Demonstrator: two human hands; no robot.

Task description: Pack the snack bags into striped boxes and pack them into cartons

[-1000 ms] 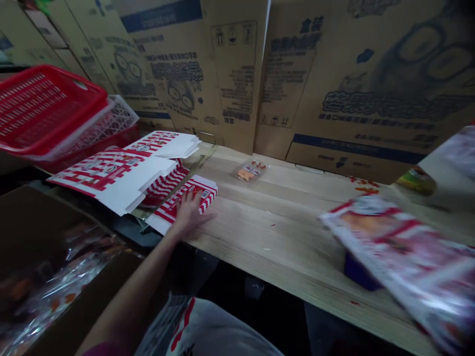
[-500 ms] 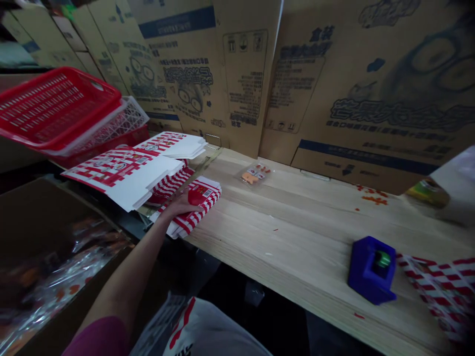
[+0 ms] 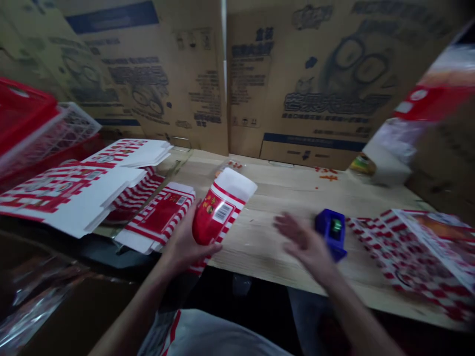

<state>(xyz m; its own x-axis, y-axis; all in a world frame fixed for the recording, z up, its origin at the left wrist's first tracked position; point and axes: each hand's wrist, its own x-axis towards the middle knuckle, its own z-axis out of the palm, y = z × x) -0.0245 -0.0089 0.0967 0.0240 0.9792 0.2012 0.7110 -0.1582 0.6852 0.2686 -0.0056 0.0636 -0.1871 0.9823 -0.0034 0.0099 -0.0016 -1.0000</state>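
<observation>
The left hand [image 3: 187, 240] closes narrow on a red and white striped carton [image 3: 218, 210] over the table [image 3: 256, 242]; the right hand [image 3: 306, 242] is open beside a blue tape dispenser [image 3: 331, 233]. With only 1 hand, the carton can slip

carton [image 3: 218, 210]: glossy paperboard | bench [image 3: 267, 198]: grained wood | dispenser [image 3: 331, 232]: smooth plastic | boxes [image 3: 297, 84]: matt cardboard

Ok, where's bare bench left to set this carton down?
Bare bench lies behind the right hand, between the held carton and the blue tape dispenser. Flat cartons crowd the left; printed sheets crowd the right.
</observation>
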